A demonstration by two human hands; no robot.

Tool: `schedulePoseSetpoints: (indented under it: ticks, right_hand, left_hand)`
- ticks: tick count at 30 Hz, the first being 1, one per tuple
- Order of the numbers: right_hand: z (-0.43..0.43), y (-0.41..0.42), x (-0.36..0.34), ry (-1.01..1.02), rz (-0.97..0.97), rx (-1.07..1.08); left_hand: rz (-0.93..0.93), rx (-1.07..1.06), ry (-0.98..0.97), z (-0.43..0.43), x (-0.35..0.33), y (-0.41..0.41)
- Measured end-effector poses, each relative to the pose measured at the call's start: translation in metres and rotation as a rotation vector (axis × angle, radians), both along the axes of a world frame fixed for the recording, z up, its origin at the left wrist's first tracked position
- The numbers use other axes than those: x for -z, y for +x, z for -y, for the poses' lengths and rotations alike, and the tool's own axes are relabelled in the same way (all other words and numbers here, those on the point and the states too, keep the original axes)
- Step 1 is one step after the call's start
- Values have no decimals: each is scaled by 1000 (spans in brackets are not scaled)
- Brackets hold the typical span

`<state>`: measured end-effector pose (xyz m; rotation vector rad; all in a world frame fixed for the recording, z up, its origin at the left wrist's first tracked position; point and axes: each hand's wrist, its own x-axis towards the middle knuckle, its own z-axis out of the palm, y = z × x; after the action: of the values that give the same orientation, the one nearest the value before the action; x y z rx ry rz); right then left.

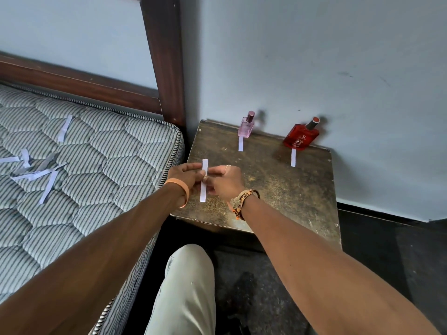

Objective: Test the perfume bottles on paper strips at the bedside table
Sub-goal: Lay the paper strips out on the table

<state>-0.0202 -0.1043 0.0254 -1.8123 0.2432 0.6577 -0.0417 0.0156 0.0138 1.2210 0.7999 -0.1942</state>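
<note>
Both hands meet over the front left of the worn bedside table (278,189). My left hand (186,176) and my right hand (225,181) pinch one white paper strip (204,187), held upright between them. At the back of the table stands a small pink perfume bottle (246,126) with a white strip (241,143) lying in front of it. To its right a red perfume bottle (301,137) leans by the wall, with another strip (293,157) in front of it.
A striped mattress (96,165) lies to the left with several loose paper strips (36,172) on it. A dark wooden bed post (164,56) rises beside the table. A blue wall stands behind it. My knee (188,281) is below the table's front edge.
</note>
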Motion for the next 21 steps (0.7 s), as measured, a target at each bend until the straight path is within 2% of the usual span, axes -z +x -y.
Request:
schedulePoseSetpoints:
  ticks: [8, 15, 21]
  right_hand:
    - [22, -22, -60, -46, 96, -44]
    - [64, -49, -114, -49, 190, 8]
    - [116, -63, -140, -4, 210, 129]
  left_hand:
    - [120, 76, -136, 5, -57, -30]
    - [246, 139, -92, 42, -113, -49]
    - [280, 230, -56, 93, -142, -51]
